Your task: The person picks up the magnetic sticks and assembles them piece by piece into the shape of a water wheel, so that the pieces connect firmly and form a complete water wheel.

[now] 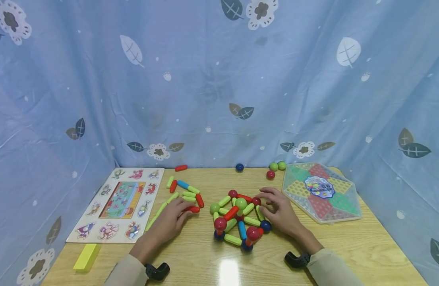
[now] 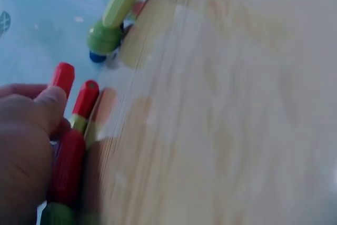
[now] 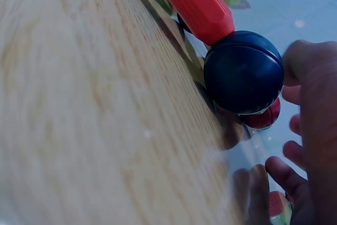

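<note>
In the head view, my left hand (image 1: pixel 171 218) pinches a red magnetic rod (image 1: pixel 194 209) between thumb and fingers, left of the built frame. The left wrist view shows that rod's tip (image 2: pixel 63 76) standing out past the thumb. A frame of magnetic rods and balls stands mid-table, with a green ball (image 1: pixel 241 203) raised at its centre and red balls (image 1: pixel 220 223) on its near uprights. Beside its right side is my right hand (image 1: pixel 281 212), fingers spread and curved around the dark red corner ball (image 1: pixel 256 201). In the right wrist view its thumb is right by a dark blue ball (image 3: pixel 243 72).
Loose rods (image 1: pixel 182 184) lie around and beyond my left hand. At the back are a blue ball (image 1: pixel 239 167), a red ball (image 1: pixel 270 174) and two green ones (image 1: pixel 273 166). A sea-animal puzzle board (image 1: pixel 94 237) and yellow block (image 1: pixel 87 257) lie left, a hexagonal bead case (image 1: pixel 321 218) right.
</note>
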Demonstrator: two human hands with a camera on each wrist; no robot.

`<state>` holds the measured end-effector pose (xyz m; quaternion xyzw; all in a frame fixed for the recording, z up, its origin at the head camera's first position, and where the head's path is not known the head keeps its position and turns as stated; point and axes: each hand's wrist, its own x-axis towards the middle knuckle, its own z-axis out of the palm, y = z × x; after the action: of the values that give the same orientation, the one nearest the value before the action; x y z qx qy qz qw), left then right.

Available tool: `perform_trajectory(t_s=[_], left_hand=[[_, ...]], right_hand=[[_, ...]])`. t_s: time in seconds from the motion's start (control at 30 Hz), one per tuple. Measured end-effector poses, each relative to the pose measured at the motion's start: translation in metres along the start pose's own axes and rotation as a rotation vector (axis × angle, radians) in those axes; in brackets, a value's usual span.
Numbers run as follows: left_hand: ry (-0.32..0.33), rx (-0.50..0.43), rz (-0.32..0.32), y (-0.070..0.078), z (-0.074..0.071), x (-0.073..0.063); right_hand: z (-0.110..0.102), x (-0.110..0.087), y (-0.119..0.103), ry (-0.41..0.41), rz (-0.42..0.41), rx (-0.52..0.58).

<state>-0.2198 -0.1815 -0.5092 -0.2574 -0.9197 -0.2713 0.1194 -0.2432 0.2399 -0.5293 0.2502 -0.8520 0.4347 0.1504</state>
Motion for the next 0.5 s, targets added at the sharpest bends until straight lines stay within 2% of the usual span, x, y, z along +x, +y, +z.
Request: perform_trajectory(t_s=[0.07,0.13,0.27,0.37,0.5], left_hand=[[-0.004,-0.034,-0.038,0.0,-0.006,-0.001],[0.021,-0.089,-0.058,0.002,-0.013,-0.001],[0.095,-0.165,-0.029,0.014,-0.028,-0.003],[0.1,-0.228,0.002,0.032,-0.039,-0.004],[0.059,-0.295,0.041,0.064,-0.047,-0.006]], right_hand=[[0.001,0.0,0.001,-0.036,-0.008,0.0],[0.002,0.0,0.001,-0.058,-0.008,-0.007],[0.002,0.0,0.0,-0.066,-0.009,-0.028],[0.002,0.0,-0.001,-0.062,-0.014,-0.045],[0.002,0.0,0.0,-0.062,-0.013,-0.047]])
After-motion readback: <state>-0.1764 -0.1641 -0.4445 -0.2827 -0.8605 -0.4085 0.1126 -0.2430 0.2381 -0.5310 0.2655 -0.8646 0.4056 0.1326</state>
